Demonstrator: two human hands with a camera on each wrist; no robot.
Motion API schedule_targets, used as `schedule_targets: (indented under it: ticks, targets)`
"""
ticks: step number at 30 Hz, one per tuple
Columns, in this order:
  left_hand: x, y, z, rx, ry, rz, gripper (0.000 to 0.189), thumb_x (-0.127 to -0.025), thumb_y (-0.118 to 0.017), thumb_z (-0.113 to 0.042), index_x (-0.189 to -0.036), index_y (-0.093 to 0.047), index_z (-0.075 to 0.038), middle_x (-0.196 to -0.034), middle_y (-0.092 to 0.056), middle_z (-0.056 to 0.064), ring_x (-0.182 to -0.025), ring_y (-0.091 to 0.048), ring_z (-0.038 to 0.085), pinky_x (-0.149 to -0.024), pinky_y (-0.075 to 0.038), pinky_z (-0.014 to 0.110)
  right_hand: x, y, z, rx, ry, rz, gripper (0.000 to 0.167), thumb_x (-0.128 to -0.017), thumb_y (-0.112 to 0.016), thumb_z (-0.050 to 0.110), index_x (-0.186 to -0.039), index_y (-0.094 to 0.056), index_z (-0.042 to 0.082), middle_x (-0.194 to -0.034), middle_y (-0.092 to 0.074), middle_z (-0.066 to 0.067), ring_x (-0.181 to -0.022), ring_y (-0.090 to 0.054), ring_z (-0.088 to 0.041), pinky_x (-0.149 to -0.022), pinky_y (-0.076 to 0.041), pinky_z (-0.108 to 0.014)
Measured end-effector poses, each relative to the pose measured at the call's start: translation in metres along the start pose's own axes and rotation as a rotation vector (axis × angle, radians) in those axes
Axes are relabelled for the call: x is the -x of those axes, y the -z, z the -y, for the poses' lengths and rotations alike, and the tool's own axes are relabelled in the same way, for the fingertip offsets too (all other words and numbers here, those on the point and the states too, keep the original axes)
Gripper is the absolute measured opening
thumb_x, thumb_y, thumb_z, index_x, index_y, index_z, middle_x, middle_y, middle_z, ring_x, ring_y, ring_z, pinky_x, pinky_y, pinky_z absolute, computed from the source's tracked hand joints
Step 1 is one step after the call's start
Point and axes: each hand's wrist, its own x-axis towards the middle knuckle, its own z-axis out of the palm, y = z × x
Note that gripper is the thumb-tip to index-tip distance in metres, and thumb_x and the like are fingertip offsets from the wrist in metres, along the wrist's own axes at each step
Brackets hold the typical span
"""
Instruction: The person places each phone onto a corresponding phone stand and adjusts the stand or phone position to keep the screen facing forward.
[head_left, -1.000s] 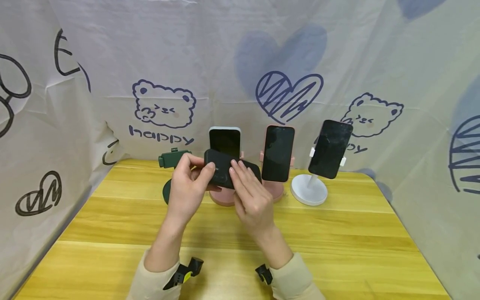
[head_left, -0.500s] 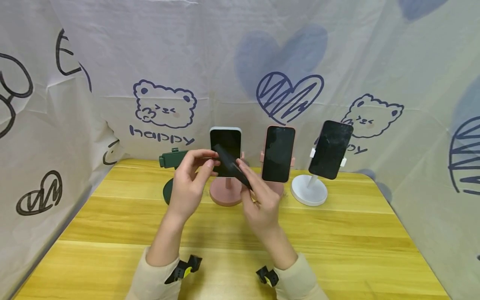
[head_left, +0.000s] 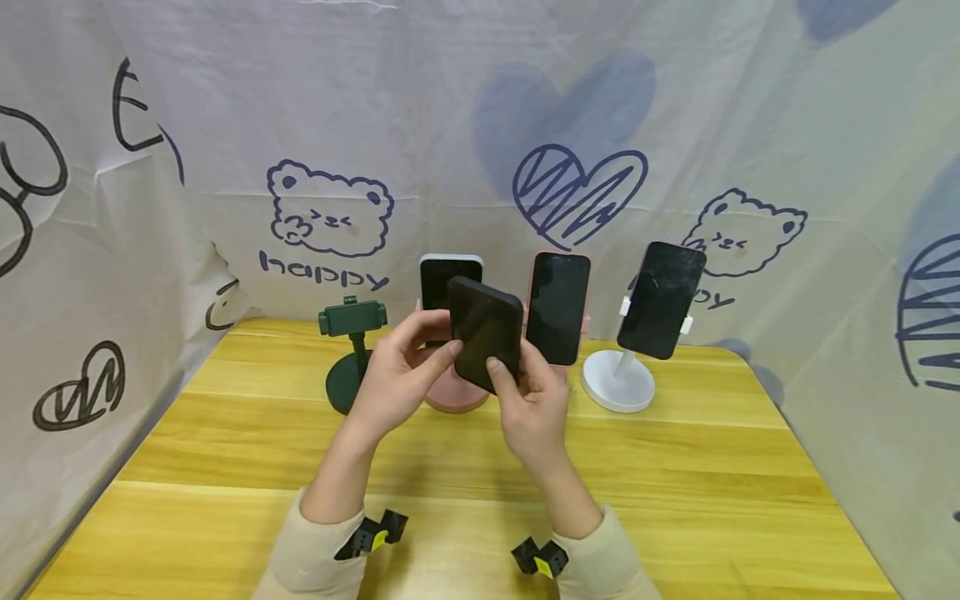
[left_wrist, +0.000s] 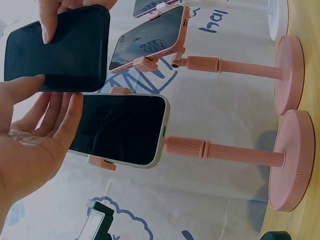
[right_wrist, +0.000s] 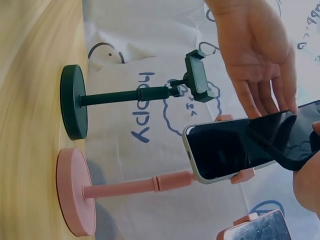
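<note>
A black phone (head_left: 486, 333) is held up above the table, its dark screen turned to me and its top leaning slightly left. My right hand (head_left: 534, 412) grips its lower right side, thumb on the screen and fingers behind. My left hand (head_left: 397, 375) pinches the left edge; in the left wrist view its thumb lies at the rim and its fingers reach behind. Behind the hands, a white-edged phone (left_wrist: 125, 129) sits in a pink stand (left_wrist: 245, 153). To the left is a green phone stand (head_left: 354, 318) with its clamp bare.
A second pink stand (left_wrist: 250, 67) bears a pink-edged phone (head_left: 558, 308). At the right, a white stand (head_left: 618, 383) carries a tilted dark phone (head_left: 661, 298). A printed cloth (head_left: 450, 125) hangs behind the wooden table (head_left: 675, 492).
The black phone has turned from lying sideways, through edge-on, to upright with its screen toward me. My right hand's straight fingers have become a grip, and my left hand has re-pinched the edge.
</note>
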Motion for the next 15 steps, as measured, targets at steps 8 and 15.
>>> schedule_targets:
  ticks: [8, 15]
  targets:
    - [0.0014, -0.0017, -0.0007, -0.062, 0.014, -0.035, 0.027, -0.096, -0.071, 0.002, -0.123, -0.067, 0.001, -0.113, -0.068, 0.015, -0.103, -0.066, 0.025, -0.088, -0.057, 0.023, -0.0003, 0.0007, 0.0021, -0.034, -0.1, -0.001, 0.037, -0.095, -0.063, -0.015, -0.132, -0.06, -0.014, -0.116, -0.07, -0.031, -0.108, -0.071, -0.011, -0.09, -0.061, -0.034]
    - [0.0037, -0.0083, -0.0061, -0.108, -0.071, -0.119, 0.023, -0.093, -0.073, 0.003, -0.116, -0.068, 0.003, -0.107, -0.069, 0.015, -0.097, -0.067, 0.023, -0.084, -0.059, 0.023, -0.0054, 0.0065, 0.0064, -0.124, -0.261, -0.013, 0.035, -0.096, -0.064, -0.009, -0.131, -0.061, -0.013, -0.116, -0.069, -0.027, -0.101, -0.072, -0.014, -0.088, -0.062, -0.031]
